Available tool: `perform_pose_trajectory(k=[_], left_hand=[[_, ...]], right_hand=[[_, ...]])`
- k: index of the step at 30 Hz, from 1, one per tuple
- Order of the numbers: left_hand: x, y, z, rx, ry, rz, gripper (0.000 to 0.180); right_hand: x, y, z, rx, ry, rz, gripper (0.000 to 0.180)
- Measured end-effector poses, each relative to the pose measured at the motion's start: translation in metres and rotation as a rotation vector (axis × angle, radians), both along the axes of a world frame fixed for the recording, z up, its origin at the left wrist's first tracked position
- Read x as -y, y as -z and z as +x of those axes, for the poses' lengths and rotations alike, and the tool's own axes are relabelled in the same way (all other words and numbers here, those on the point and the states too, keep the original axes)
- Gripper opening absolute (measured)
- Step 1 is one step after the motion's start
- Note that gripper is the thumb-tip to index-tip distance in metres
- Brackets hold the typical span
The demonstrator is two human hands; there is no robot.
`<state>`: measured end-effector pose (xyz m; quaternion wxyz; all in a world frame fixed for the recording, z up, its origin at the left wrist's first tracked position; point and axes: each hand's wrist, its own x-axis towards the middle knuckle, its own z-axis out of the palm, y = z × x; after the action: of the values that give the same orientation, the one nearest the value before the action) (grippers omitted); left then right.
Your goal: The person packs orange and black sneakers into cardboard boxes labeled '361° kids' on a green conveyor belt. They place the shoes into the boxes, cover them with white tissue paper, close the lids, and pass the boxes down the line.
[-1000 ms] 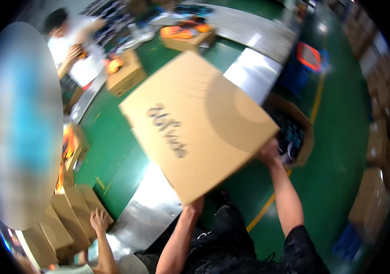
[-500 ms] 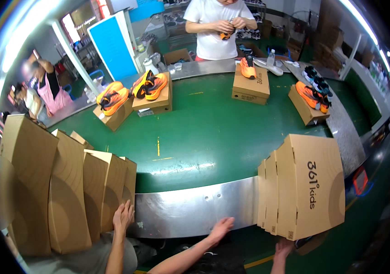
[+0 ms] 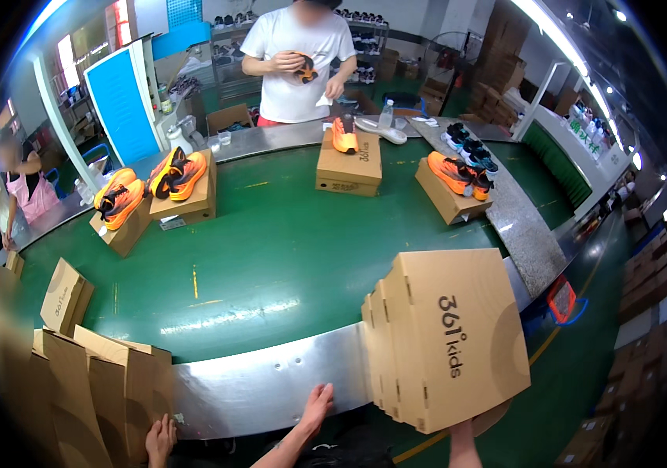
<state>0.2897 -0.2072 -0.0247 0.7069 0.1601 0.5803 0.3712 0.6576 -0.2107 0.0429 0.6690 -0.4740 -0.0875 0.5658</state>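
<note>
My left hand (image 3: 318,405) hovers over the near edge of the metal strip (image 3: 259,394), fingers loosely bent and apart, holding nothing. At the right, a stack of brown cardboard shoe boxes (image 3: 478,327) rises from the strip, its top lid facing me. My right hand (image 3: 462,431) is at the near side of this stack, touching or just beneath the boxes; its fingers are hidden behind them. Left of my hands, another person's hand (image 3: 161,438) rests against a second group of upright shoe boxes (image 3: 107,398).
Beyond the strip lies a green work surface (image 3: 271,257). Orange sneakers stand on shoe boxes: one box (image 3: 347,168) at the far middle, others left and right. A person in a white shirt (image 3: 302,86) across holds an orange shoe. A red-and-blue stool (image 3: 562,303) stands right.
The view has swung right, so the scene sits farther left. My left hand stays above the strip; the right remains at the stack. The person opposite has lowered one hand, holding something white.
</note>
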Motion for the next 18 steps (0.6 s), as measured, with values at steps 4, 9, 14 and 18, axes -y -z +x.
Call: perform_pose_trajectory(k=[4,9,14,18], left_hand=[[-0.034,0.031,0.081,0.177,0.101,0.143,0.047],[-0.056,-0.027,0.083,0.429,0.273,0.147,0.034],[-0.051,0.018,0.037,-0.161,0.347,0.379,0.053],[-0.061,-0.008,-0.024,-0.565,0.331,0.377,0.048]], right_hand=[[0.002,0.017,-0.043,0.036,-0.01,-0.297,0.058],[0.064,0.025,-0.098,0.278,-0.222,-0.763,0.05],[0.075,-0.011,-0.191,1.047,-0.504,-0.099,0.022],[0.015,-0.115,-0.27,1.047,-0.496,-0.057,0.021]])
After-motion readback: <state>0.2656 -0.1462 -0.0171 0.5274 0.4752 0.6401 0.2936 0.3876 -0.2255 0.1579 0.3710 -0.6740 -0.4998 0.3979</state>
